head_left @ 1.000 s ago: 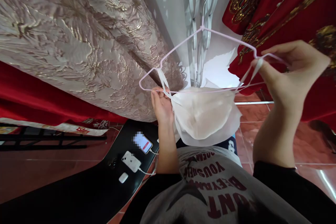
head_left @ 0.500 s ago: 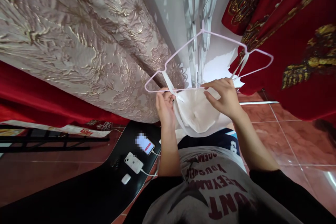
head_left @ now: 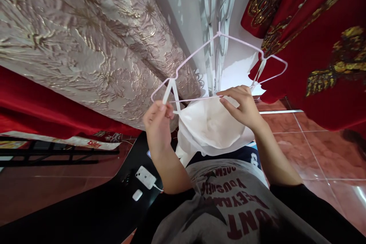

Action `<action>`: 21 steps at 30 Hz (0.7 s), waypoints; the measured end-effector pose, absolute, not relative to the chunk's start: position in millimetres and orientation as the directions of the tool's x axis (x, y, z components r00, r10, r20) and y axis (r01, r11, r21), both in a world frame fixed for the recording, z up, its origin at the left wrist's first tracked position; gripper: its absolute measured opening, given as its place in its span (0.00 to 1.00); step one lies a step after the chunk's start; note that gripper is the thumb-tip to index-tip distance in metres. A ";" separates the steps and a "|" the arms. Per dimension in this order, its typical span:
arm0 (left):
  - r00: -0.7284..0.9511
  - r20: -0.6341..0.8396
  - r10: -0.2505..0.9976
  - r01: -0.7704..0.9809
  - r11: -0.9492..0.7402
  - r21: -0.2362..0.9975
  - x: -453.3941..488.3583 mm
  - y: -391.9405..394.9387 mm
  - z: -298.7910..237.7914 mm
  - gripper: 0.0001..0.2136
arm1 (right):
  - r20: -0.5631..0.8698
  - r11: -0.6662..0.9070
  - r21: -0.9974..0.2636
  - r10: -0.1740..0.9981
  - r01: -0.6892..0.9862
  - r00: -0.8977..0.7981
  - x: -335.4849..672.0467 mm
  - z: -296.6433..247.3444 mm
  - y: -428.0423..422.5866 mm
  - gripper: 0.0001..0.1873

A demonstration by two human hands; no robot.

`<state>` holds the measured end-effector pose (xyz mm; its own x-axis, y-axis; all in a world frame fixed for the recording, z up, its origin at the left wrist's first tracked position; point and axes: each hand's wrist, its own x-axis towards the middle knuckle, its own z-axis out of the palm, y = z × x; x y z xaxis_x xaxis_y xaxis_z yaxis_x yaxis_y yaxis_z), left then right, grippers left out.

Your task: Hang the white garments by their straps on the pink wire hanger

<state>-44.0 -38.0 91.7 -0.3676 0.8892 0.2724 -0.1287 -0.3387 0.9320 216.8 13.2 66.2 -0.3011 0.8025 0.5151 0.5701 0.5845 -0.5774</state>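
Note:
A pale pink clothes hanger (head_left: 197,51) hangs by its hook in front of me. A white garment with thin straps (head_left: 211,122) is looped over its two shoulder notches and droops below the lower bar. My left hand (head_left: 160,122) pinches the left strap (head_left: 167,93), pulling it out to the left below the notch. At the middle of the lower bar, my right hand (head_left: 243,105) grips the hanger between fingertips and thumb, just above the garment's top edge. The right strap (head_left: 259,71) hangs from the other notch.
White metal rails (head_left: 211,42) stand behind the hanger. A pinkish embroidered curtain-like fabric (head_left: 108,45) hangs at left, a red fabric with gold sequins (head_left: 323,57) at right. On a black bench (head_left: 94,206) lie a white phone (head_left: 145,177) with a cable and a small white case (head_left: 137,195).
My left hand has moved left and drawn the strap outward into a spread loop. The hanger has shifted slightly left. My right hand has stayed nearly in place.

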 end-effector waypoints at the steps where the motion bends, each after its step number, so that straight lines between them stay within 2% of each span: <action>1: -0.359 0.298 0.885 -0.163 -0.374 0.913 -45.0 -34.4 95.2 0.15 | 0.514 0.587 -0.579 0.801 0.566 -0.307 216.3 65.9 13.0 0.12; 4: -0.433 0.396 0.810 -0.174 -0.507 0.844 -48.5 -21.3 95.1 0.15 | 0.516 0.591 -0.571 0.798 0.570 -0.310 216.1 65.0 12.6 0.12; 7: -0.569 0.466 0.678 -0.051 -0.594 0.803 -54.3 -8.0 76.3 0.16 | 0.539 0.592 -0.548 0.790 0.591 -0.291 217.6 63.4 13.3 0.12; 11: -0.785 0.428 0.448 0.126 -0.561 0.818 -60.3 2.2 39.9 0.18 | 0.566 0.607 -0.525 0.773 0.597 -0.288 219.1 59.2 14.5 0.13; 13: -0.827 0.399 0.396 0.139 -0.544 0.828 -60.4 2.1 28.6 0.16 | 0.570 0.619 -0.522 0.765 0.587 -0.299 218.4 56.4 15.2 0.13; 15: -0.789 0.373 0.488 0.035 -0.571 0.820 -57.7 -0.8 25.1 0.19 | 0.574 0.630 -0.520 0.758 0.578 -0.309 216.4 53.8 15.9 0.14; 18: -0.608 0.311 0.731 -0.213 -0.528 0.822 -46.3 -6.7 30.0 0.21 | 0.572 0.633 -0.527 0.758 0.567 -0.313 211.0 53.2 15.3 0.15; 21: -0.487 0.238 0.840 -0.282 -0.409 0.868 -26.5 -9.4 36.8 0.19 | 0.553 0.635 -0.559 0.765 0.534 -0.331 206.1 59.3 10.0 0.16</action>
<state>-26.5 -9.4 36.8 -0.4874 0.8401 0.2382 -0.2816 -0.4094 0.8678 206.1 10.0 59.3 -0.3306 0.7646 0.5532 0.5337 0.6349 -0.5586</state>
